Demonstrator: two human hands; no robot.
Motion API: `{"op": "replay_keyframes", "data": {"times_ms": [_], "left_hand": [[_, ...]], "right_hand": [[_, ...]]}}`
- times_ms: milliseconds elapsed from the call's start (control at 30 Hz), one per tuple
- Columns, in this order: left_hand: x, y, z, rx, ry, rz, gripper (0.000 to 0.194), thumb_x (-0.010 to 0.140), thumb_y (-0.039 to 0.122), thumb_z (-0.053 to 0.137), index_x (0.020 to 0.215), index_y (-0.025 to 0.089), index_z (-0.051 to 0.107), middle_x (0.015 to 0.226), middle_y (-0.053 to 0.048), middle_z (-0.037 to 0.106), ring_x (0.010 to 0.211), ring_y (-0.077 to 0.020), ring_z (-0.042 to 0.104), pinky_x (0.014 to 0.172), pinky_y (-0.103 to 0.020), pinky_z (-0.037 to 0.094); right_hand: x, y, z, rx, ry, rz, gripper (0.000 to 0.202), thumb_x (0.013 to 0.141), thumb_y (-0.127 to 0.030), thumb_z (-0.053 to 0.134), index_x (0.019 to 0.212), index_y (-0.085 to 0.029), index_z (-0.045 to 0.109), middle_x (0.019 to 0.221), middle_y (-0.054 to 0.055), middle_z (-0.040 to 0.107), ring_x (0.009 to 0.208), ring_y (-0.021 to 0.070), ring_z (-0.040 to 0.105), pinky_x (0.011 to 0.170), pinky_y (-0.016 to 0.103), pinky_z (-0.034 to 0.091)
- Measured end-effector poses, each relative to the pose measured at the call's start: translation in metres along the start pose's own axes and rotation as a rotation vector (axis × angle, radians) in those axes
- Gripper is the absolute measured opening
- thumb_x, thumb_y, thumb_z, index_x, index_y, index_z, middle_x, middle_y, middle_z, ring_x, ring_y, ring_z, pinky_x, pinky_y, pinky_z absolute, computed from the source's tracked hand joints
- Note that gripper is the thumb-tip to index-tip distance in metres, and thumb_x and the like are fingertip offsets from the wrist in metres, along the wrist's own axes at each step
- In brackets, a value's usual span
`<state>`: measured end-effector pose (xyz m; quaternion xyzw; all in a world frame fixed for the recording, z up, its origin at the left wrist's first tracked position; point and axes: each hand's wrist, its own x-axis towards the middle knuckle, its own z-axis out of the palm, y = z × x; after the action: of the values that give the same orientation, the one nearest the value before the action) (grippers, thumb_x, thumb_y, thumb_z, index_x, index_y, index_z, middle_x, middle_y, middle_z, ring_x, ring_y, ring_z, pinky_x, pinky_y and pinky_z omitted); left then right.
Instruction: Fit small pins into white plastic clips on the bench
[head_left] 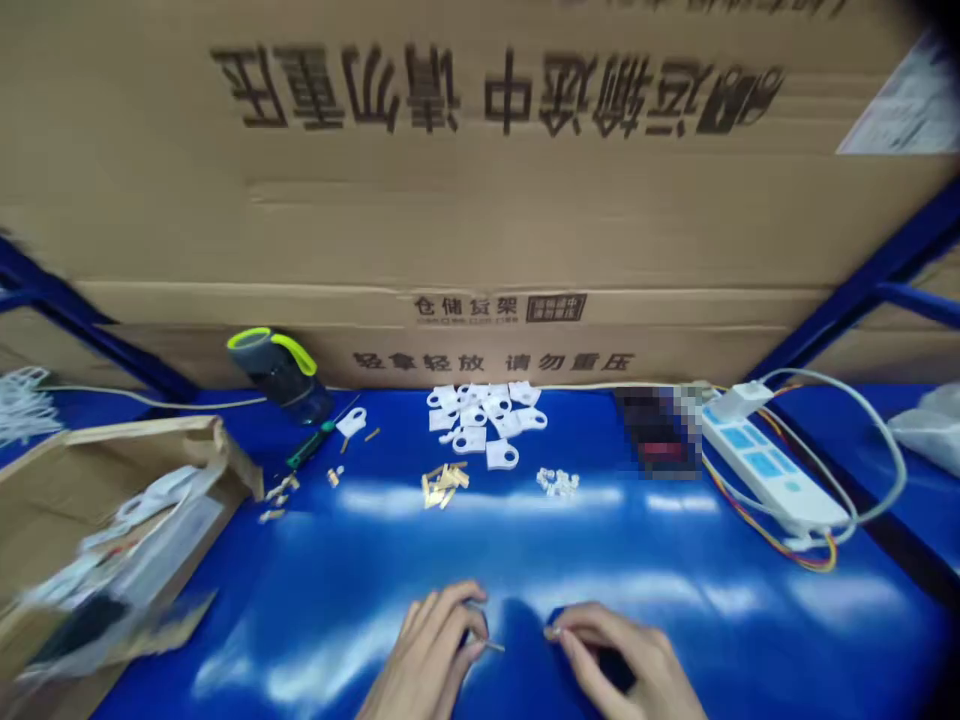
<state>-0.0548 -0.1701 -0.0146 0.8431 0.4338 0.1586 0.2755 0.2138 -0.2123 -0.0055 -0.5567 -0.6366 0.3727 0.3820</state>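
At the front of the blue table, my left hand point(435, 650) is closed in a pinch on a thin metal pin point(491, 645), which sticks out to the right. To its right, my right hand point(626, 655) pinches a small pale piece point(552, 632) between thumb and fingertip; its exact kind is too small to make out. A gap separates the two hands. Beyond them lie a pile of brass-coloured pieces point(446, 485) and a cluster of tiny white pieces point(557, 482). Several white plastic tabs with round holes point(470, 438) are heaped farther back.
An open cardboard box point(217, 440) with bagged parts stands on the left. Near it are a dark bottle point(281, 375), a green-handled screwdriver point(309, 447) and a lone white tab point(352, 421). At right is a white power strip point(776, 470) with cables. Large cardboard point(487, 230) closes the back.
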Motion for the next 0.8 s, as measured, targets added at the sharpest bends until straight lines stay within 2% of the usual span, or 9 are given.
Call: {"op": "replay_keyframes", "data": {"times_ms": [67, 167, 233, 300, 433, 633, 800], "left_hand": [[-0.001, -0.002, 0.001, -0.002, -0.006, -0.009, 0.025, 0.112, 0.032, 0.043, 0.104, 0.028, 0.067, 0.128, -0.004, 0.070, 0.109, -0.0201, 0.068, 0.100, -0.035, 0.055], [0.018, 0.005, -0.013, -0.017, 0.009, -0.018, 0.027, 0.113, 0.032, 0.040, 0.109, 0.027, 0.066, 0.133, -0.005, 0.067, 0.119, -0.0218, 0.064, 0.106, -0.039, 0.052], [0.033, 0.013, -0.024, -0.042, 0.019, -0.016, 0.028, 0.114, 0.032, 0.037, 0.109, 0.026, 0.064, 0.128, -0.004, 0.067, 0.108, -0.0194, 0.066, 0.106, -0.040, 0.050], [0.043, 0.019, -0.028, -0.046, 0.027, -0.009, 0.027, 0.114, 0.030, 0.036, 0.109, 0.024, 0.061, 0.120, -0.005, 0.067, 0.102, -0.0191, 0.065, 0.098, -0.038, 0.051], [0.045, 0.021, -0.023, -0.004, 0.093, 0.045, 0.023, 0.113, 0.028, 0.038, 0.106, 0.023, 0.060, 0.116, -0.006, 0.066, 0.103, -0.0218, 0.063, 0.092, -0.039, 0.050], [0.044, 0.017, -0.018, 0.034, 0.074, 0.070, 0.023, 0.114, 0.029, 0.035, 0.110, 0.024, 0.056, 0.123, -0.007, 0.063, 0.107, -0.0223, 0.061, 0.096, -0.041, 0.047], [0.046, 0.023, -0.021, 0.062, 0.094, 0.056, 0.024, 0.114, 0.030, 0.034, 0.109, 0.023, 0.056, 0.119, -0.005, 0.063, 0.109, -0.0212, 0.062, 0.099, -0.039, 0.046]], "right_hand": [[0.001, 0.001, -0.002, 0.000, -0.039, 0.039, 0.027, 0.104, -0.042, 0.058, 0.098, -0.027, 0.079, 0.089, 0.004, 0.082, 0.074, 0.0192, 0.077, 0.073, 0.025, 0.063], [0.017, -0.005, -0.013, 0.004, -0.021, 0.051, 0.030, 0.105, -0.047, 0.058, 0.102, -0.025, 0.079, 0.098, 0.006, 0.082, 0.089, 0.0215, 0.079, 0.082, 0.026, 0.062], [0.027, -0.009, -0.019, 0.013, -0.033, 0.043, 0.030, 0.104, -0.048, 0.060, 0.102, -0.024, 0.078, 0.097, 0.005, 0.082, 0.089, 0.0212, 0.078, 0.083, 0.027, 0.061], [0.032, -0.010, -0.020, -0.011, -0.029, 0.048, 0.029, 0.103, -0.048, 0.061, 0.104, -0.025, 0.079, 0.097, 0.005, 0.082, 0.087, 0.0211, 0.078, 0.081, 0.027, 0.060], [0.033, -0.011, -0.013, -0.074, -0.005, 0.010, 0.027, 0.101, -0.045, 0.063, 0.103, -0.025, 0.080, 0.090, 0.003, 0.080, 0.080, 0.0211, 0.074, 0.075, 0.029, 0.057], [0.037, -0.010, -0.001, -0.119, 0.029, -0.095, 0.023, 0.102, -0.039, 0.061, 0.104, -0.024, 0.078, 0.086, 0.002, 0.077, 0.069, 0.0176, 0.065, 0.071, 0.030, 0.053], [0.036, -0.005, 0.001, -0.103, 0.037, -0.163, 0.023, 0.102, -0.037, 0.059, 0.105, -0.024, 0.078, 0.082, 0.003, 0.075, 0.068, 0.0196, 0.067, 0.070, 0.032, 0.055]]}}
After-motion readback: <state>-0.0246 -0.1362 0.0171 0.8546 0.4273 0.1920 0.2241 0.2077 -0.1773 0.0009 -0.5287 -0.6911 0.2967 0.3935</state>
